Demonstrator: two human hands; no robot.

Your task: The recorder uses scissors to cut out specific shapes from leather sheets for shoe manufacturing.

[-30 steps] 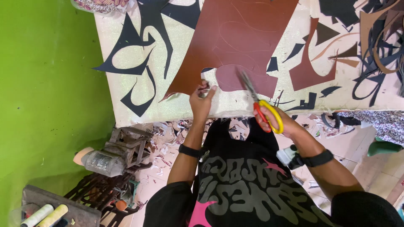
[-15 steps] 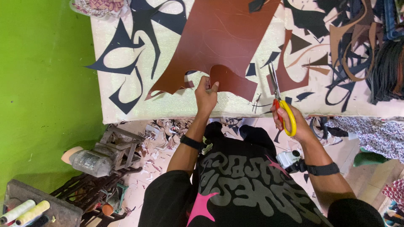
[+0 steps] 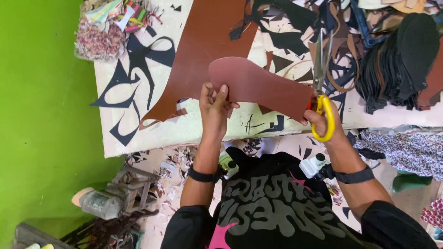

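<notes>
Left hand pinches the reddish-brown sole-shaped leather cutout, raised above the cream counter; right hand clasps yellow-handled scissors at its other end.

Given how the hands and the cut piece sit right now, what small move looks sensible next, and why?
Probably set the reddish-brown sole-shaped cut-out aside: the left hand and right hand hold it lifted above the cream-covered table, already free of the large brown leather sheet, while the yellow-handled scissors point away from it.
</notes>
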